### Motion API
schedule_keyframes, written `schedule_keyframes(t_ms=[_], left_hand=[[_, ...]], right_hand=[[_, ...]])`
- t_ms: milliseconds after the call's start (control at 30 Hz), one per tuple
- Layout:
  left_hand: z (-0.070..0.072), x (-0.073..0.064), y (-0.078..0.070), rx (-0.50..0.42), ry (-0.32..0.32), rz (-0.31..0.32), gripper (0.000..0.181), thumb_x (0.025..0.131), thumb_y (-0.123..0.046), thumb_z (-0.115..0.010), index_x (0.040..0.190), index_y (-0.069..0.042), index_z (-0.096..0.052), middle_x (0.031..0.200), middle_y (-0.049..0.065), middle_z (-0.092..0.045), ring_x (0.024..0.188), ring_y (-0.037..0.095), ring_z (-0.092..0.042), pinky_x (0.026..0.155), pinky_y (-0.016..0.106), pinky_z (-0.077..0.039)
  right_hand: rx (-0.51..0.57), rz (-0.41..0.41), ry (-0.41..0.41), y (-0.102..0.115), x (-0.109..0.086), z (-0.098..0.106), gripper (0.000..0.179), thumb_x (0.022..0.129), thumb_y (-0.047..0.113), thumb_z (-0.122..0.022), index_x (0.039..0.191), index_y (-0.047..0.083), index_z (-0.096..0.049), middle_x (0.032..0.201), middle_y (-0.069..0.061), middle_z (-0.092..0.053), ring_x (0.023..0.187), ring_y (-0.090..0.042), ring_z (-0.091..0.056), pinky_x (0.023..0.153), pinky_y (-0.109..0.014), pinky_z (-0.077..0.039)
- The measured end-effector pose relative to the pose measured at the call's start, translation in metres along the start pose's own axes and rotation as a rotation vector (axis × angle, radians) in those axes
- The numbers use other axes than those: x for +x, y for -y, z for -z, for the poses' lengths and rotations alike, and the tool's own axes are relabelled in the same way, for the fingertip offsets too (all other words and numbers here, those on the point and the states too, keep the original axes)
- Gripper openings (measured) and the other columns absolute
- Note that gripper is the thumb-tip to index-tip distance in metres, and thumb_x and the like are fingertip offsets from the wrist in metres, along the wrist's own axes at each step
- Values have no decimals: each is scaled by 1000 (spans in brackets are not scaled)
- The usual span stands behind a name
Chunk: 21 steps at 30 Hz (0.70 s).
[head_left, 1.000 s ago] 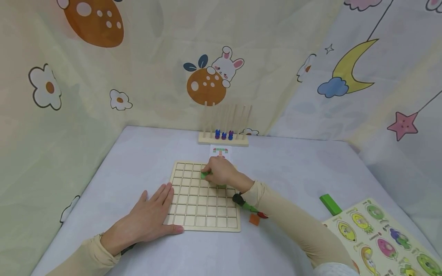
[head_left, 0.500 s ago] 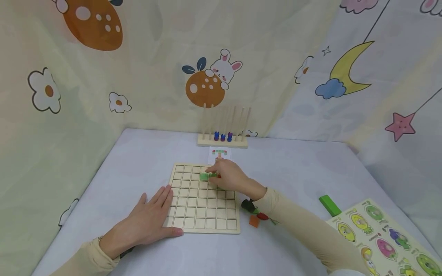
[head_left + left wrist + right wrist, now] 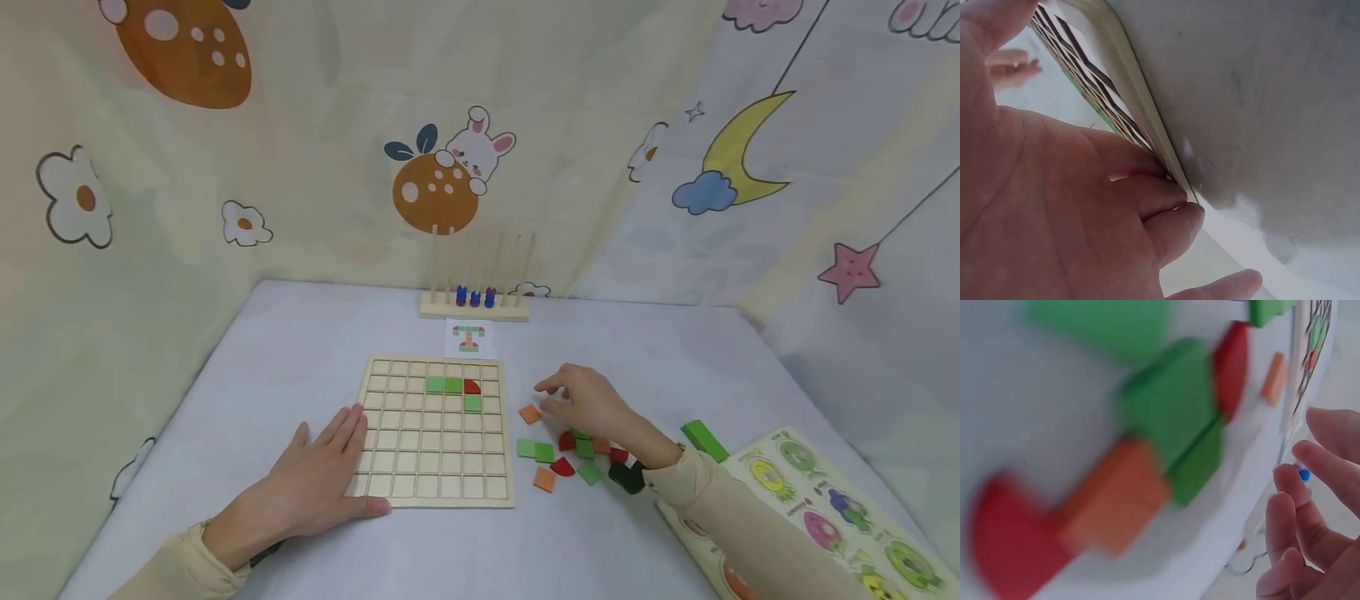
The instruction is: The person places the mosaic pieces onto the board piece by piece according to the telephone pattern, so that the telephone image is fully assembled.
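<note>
My left hand (image 3: pixel 318 471) lies with straight fingers along the left edge of a wooden grid board (image 3: pixel 416 439); in the left wrist view its fingertips touch the board's side. On the board sit a light green square tile (image 3: pixel 435 384), a darker green tile (image 3: pixel 453 385), a red quarter-round tile (image 3: pixel 472 387) and, below that, another green tile (image 3: pixel 472 403). My right hand (image 3: pixel 592 404) hovers right of the board with loosely bent fingers and nothing between them. Beneath and around it lie loose tiles, among them an orange square (image 3: pixel 530 414) and a red quarter-round (image 3: pixel 562 467).
Behind the board lies a pattern card (image 3: pixel 469 338) with a T-like figure. A pegged wooden stand (image 3: pixel 474 308) with blue and purple beads stands at the back. A green block (image 3: pixel 705 440) and a fruit-picture board (image 3: pixel 798 483) lie to the right, partly under the right forearm.
My right hand has let go of a green tile on the board and moved right, over the loose tiles. The left hand has stayed at the board's edge.
</note>
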<state>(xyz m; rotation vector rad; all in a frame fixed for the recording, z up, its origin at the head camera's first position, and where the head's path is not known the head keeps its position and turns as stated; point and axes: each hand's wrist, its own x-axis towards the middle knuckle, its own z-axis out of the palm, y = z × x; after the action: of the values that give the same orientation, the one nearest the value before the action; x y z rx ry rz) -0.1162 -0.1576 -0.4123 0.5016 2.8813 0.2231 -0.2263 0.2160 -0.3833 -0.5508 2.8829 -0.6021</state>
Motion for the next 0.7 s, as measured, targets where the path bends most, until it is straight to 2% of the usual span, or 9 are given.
schedule_keyframes(t_ms=[200,333,500,700], left_hand=[[-1,-4,2,3,-2,19,122,81,-83,-58,157,8,-30,168,26,-22,156,43,-26,111,81,-23],[-1,-4,2,7,-7,18,122,81,-83,-58,157,8,-31,168,26,-23,156,43,-26,111,80,-23],[-1,-3,3,4,-10,4,125,80,-88,-53,157,9,-30,168,27,-22,156,44,-26,110,81,-23],[-1,1,2,7,-14,1,123,81,-85,-56,157,8,-29,169,25,-21,157,42,-25,111,80,-23]], right_hand=[[-15,-13,26,-21,-22,4,27,90,16,-77,116,8,-79,100,-5,-74,79,-13,-59,65,-26,-49],[-1,-47,49,-29,-34,5,26,89,11,-75,115,7,-79,99,-4,-73,77,-12,-57,61,-25,-47],[24,-49,50,-34,-40,3,27,88,6,-74,115,6,-79,97,-4,-72,73,-11,-55,57,-24,-45],[-40,7,43,-35,-43,2,28,88,6,-77,116,3,-78,100,-4,-72,73,-8,-55,62,-22,-45]])
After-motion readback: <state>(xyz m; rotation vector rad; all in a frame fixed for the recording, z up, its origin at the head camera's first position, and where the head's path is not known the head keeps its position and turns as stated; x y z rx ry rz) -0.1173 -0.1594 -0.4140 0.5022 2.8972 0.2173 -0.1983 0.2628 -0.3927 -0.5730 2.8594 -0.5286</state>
